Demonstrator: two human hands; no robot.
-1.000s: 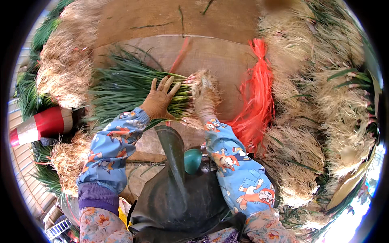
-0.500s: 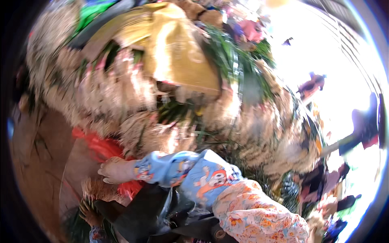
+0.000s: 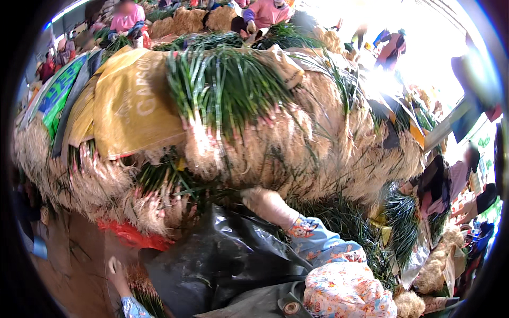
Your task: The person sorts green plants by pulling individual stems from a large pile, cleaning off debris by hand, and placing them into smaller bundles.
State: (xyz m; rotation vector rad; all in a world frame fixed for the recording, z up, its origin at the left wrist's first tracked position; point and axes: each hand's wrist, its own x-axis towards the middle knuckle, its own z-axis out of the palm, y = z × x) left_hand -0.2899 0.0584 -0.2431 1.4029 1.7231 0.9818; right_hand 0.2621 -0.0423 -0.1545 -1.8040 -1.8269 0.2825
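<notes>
Start at the near edge. Identify the dark apron, spread across the near middle. Locate the left hand at the near left, just beside the batch of spring onions on the brown surface. Read the left hand as small in view, with fingers apparently bent; cannot tell whether pinching a stalk or resting free.

Check the batch next: roots attached, leaves toward the near edge, partly hidden by the apron. No tie visible on the exposed part; binding not confirmable. Beyond the batch, note red plastic strands at the foot of the pile, apparently available for use.

Locate the right hand past the apron, at the near middle, in front of the large heap. Read the right hand as blurred, with fingers close together and pointing left; cannot tell whether closed on any leaf.

Assess progress from the stock: one batch laid out on the surface, judged incomplete; a large rooted quantity in the heap, judged as remaining. Count no finished bundle with certainty.

Continue farther: leafy bunches on top of the heap, roots hanging toward the near side; left of these, a yellow sack. At far left, observe a co-worker in pink, behind the heap.
</notes>
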